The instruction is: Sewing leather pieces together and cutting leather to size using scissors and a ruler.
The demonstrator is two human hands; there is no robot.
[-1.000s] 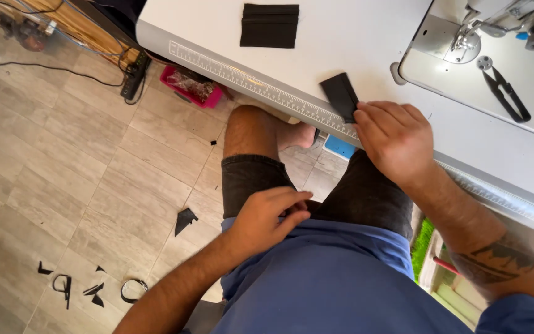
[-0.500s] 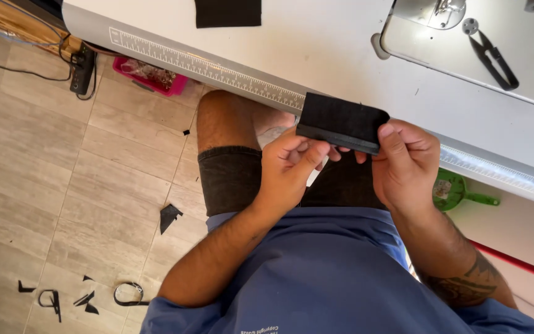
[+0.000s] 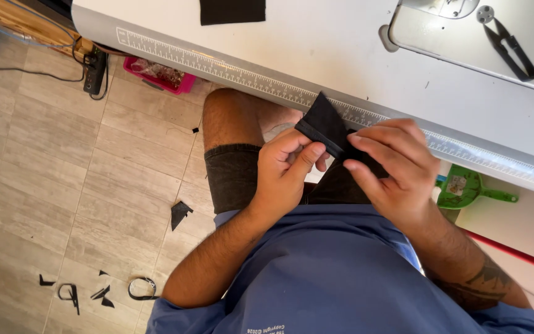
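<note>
Head view, seated person at a sewing table. Nearest the camera, the left hand (image 3: 285, 170) and the right hand (image 3: 390, 167) meet above the lap, each pinched shut on the same folded black fabric piece (image 3: 329, 127); the thumb and forefinger of each grip its lower edge, and its pointed upper corner rises in front of the table's front edge.

Risks, as a judgement: the piece is held only by fingertip pinches, so a loosened grip could let the fold spring open or the layers slide out of line. Dropped, it would likely land on the lap or on the floor (image 3: 50, 185), where black offcuts (image 3: 179, 213) and more scraps (image 3: 103, 291) already lie and could be mistaken for it. Its dark colour against the dark shorts (image 3: 233, 176) also makes the edges hard to read.

Beyond the hands, the ruler strip (image 3: 230, 71) runs along the front edge of the white table (image 3: 329, 43); that edge stands just beyond the fabric and limits room to turn it. To the right, below the table, sits a green dustpan-like tool (image 3: 465, 188). Under the table at left are a pink bin (image 3: 159, 74) and a power strip (image 3: 94, 68). Farthest away, a second black fabric piece (image 3: 233, 11) lies on the tabletop, and thread snips (image 3: 511, 46) rest well apart on the machine bed, out of easy reach of either hand.
</note>
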